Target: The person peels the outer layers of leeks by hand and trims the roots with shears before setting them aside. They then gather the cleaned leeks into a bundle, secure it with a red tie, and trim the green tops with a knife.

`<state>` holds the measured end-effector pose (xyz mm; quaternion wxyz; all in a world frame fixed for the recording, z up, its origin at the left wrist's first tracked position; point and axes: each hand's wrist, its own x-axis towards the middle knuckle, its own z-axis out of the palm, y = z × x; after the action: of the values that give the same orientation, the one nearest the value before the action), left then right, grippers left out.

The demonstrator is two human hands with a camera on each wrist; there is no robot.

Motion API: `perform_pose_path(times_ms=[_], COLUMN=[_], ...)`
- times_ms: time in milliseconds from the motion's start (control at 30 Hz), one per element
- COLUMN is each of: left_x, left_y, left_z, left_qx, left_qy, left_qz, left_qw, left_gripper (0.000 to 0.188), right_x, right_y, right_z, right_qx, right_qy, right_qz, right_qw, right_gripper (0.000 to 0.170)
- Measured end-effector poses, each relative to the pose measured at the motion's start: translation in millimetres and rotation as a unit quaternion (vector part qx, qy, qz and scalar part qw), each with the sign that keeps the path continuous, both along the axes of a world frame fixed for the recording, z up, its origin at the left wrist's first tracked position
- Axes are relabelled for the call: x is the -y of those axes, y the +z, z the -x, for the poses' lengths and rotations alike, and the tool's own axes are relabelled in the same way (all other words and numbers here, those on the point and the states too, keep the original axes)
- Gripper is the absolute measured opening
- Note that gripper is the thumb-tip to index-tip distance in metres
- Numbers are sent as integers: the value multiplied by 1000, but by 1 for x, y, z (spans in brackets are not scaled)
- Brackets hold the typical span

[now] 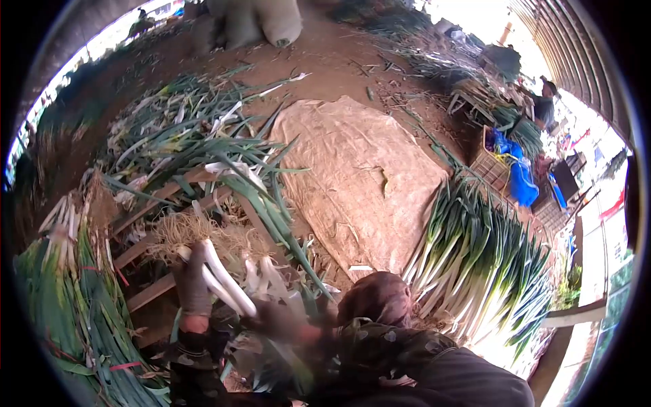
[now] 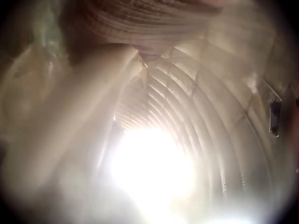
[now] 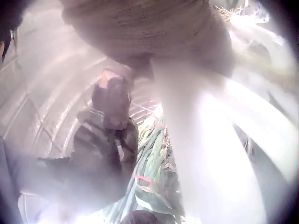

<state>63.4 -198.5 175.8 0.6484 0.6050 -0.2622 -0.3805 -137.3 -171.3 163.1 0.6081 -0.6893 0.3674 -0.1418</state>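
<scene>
In the head view my gloved left hand (image 1: 192, 288) grips white leek stalks (image 1: 225, 279) close to their root ends. One pale leek stalk (image 2: 70, 112) runs out from under the ribbed glove (image 2: 140, 21) in the left wrist view. My right hand (image 1: 281, 322), gloved and blurred by motion, is at the lower end of these stalks. Seen from the right wrist, that glove (image 3: 154, 32) curls over bright white leek stalks (image 3: 205, 135), its fingertips partly hidden. Several rooted leeks (image 1: 264, 271) lie just beyond the hands on a wooden frame (image 1: 146, 293).
A brown cloth (image 1: 359, 169) covers the ground ahead. To its right lies a row of leeks (image 1: 475, 258); a loose leek heap (image 1: 183, 129) is at the left. Bundled leeks (image 1: 74, 305) with red ties stand near left. Crates (image 1: 489, 166) and another person (image 1: 544, 105) are far right.
</scene>
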Motion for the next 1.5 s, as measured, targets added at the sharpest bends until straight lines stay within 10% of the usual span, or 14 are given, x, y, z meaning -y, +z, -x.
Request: perform_pose_path(times_ms=[133,200,467,633,800,933,1033,1133,1300,1500], left_x=[-37,-60,-134,-126,-127,-125,-125,-156,-144,-148], left_y=[27,-22,53,151,289,285,246,225,198,126], left_z=[62,70,62,-16,-146,-67,24,99,126,116], left_qx=[-44,106,-115,77,74,226,343,7,13,198], left_qy=[-120,-213,-129,-23,-56,-124,-193,-383,-413,-327], left_qz=[-45,-7,37,152,252,254,331,217,160,162], left_qw=[991,971,984,985,963,932,858,898,897,910], left_gripper=[31,27,35,33,29,29,36,37,43,58], right_x=[-17,-26,-47,-25,-19,-36,-44,-42,-23,62], right_y=[8,-21,17,149,282,337,352,343,337,416], right_z=[26,30,9,32,66,62,51,50,71,128], right_qx=[14,113,135,114,177,138,125,31,-145,-54], right_qy=[-29,-76,92,24,-65,-4,69,173,323,136], right_qz=[23,85,244,460,700,930,955,951,887,912], right_qw=[999,987,956,880,689,341,260,253,296,383], right_gripper=[37,38,57,71,75,58,43,30,10,12])
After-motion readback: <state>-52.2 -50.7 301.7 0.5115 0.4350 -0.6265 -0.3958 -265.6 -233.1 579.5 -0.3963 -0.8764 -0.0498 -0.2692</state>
